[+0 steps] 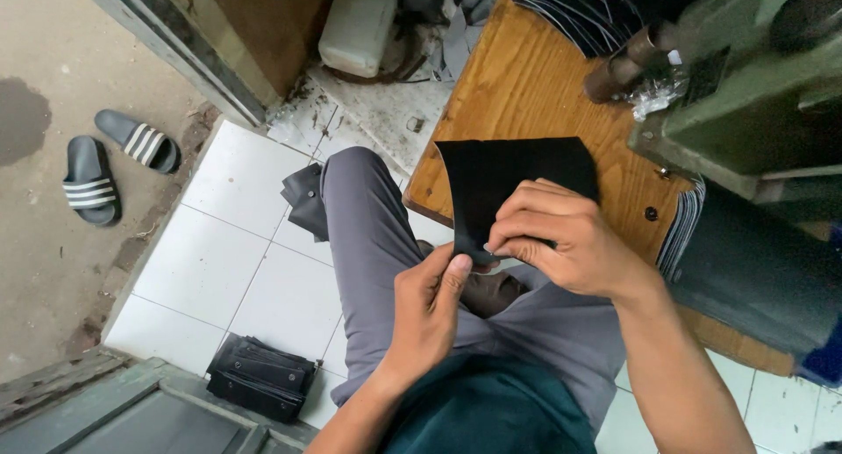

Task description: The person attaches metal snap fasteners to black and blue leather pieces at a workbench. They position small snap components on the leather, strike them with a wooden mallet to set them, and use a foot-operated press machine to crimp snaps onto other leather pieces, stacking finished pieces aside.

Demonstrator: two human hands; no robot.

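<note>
Both my hands hold a flat black piece of material (pixel 513 178) over my lap, at the edge of a wooden table (pixel 517 77). My right hand (pixel 561 239) pinches its lower edge from above, fingers curled over it. My left hand (pixel 430 309) grips the same lower corner from below, thumb pressed up against it. My leg in grey trousers (pixel 368 235) stretches out underneath.
A green machine (pixel 754 85) stands on the table at the right, with a stack of black pieces (pixel 579 11) behind it. More black pieces lie on the white tiled floor (pixel 263 379) and beside my leg (pixel 305 200). Two striped sandals (pixel 114 164) lie at the left. A white canister (pixel 358 26) stands at the back.
</note>
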